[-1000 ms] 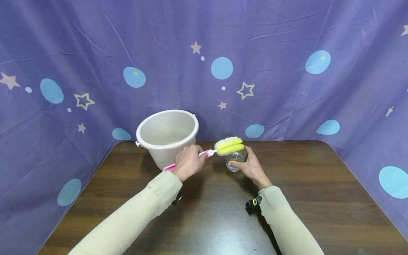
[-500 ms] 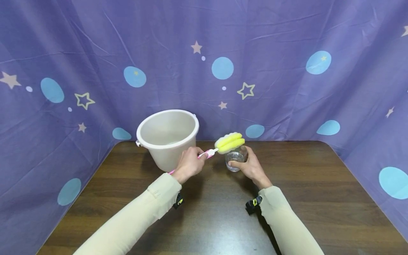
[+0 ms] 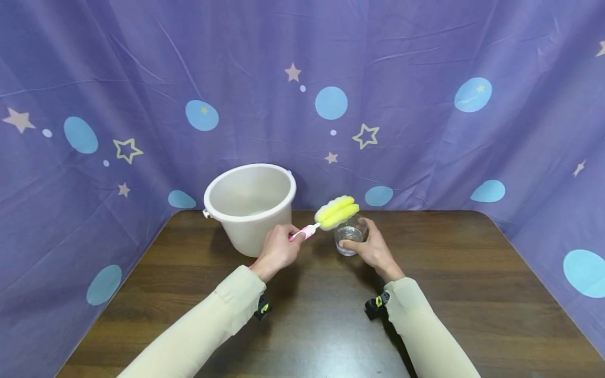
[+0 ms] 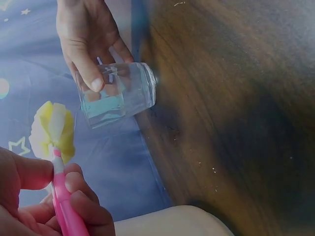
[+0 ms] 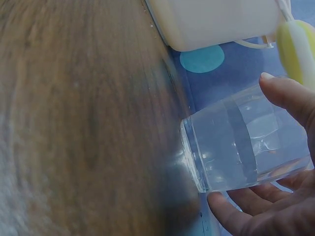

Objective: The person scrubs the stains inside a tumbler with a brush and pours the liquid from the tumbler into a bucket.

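Note:
My left hand (image 3: 279,248) grips the pink and white handle of a sponge cup brush (image 3: 336,212). The brush's yellow and white sponge head points up and to the right, overlapping the rim of a clear glass (image 3: 347,240) in the head view. In the left wrist view the sponge head (image 4: 53,130) shows apart from the glass (image 4: 120,93). My right hand (image 3: 376,251) holds that glass from the right, thumb on one side and fingers round the other. The glass is upright, its base close to the table, as the right wrist view shows (image 5: 231,147).
A white bucket (image 3: 246,237) stands at the back left of the dark wooden table (image 3: 449,273), just behind my left hand. A purple curtain (image 3: 402,63) with stars and blue spots hangs behind and at both sides.
The sponge head has tilted upward and shifted slightly left, away from the glass rim. My left hand has come down a little, nearer to me. The right hand and glass keep their place.

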Demonstrator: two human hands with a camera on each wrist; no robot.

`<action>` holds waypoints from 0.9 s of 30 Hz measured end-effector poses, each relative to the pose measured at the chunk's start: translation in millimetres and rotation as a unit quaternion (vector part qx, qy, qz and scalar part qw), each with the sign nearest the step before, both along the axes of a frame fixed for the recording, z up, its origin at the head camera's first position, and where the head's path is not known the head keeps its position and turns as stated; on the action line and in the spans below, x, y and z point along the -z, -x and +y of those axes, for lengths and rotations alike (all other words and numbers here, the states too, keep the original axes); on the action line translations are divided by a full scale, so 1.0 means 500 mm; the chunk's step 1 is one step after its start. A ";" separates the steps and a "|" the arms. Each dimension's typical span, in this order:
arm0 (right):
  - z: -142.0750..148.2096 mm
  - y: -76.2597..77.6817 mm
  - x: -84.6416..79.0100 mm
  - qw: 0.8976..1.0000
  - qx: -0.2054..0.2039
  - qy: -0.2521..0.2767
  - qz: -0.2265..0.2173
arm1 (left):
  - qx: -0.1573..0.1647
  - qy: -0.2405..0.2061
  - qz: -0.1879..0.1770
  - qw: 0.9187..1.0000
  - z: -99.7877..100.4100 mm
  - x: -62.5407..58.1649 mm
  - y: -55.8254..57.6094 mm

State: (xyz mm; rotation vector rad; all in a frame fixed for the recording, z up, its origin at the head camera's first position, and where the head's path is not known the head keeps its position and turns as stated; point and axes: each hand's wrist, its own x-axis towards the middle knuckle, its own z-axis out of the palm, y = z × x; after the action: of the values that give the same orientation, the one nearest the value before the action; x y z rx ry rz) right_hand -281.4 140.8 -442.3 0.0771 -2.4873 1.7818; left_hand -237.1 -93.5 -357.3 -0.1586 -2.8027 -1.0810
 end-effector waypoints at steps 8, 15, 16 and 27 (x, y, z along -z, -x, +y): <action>-0.001 -0.002 -0.001 1.000 0.000 0.004 0.004 | -0.006 -0.026 0.004 1.000 -0.017 0.020 -0.008; 0.000 -0.003 -0.001 1.000 -0.001 0.005 0.005 | -0.012 -0.044 0.001 0.999 -0.034 0.035 -0.014; 0.000 -0.003 -0.001 1.000 -0.001 0.005 0.006 | -0.013 -0.047 0.002 0.999 -0.036 0.037 -0.014; 0.000 -0.003 -0.002 1.000 -0.001 0.007 0.004 | -0.015 -0.056 0.005 0.998 -0.053 0.053 -0.020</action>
State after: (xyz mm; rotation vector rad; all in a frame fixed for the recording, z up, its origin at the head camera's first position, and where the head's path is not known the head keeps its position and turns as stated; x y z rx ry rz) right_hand -279.7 140.8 -441.2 0.0844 -2.4696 1.7969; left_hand -227.1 -120.2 -383.9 -0.1110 -2.7176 -1.2222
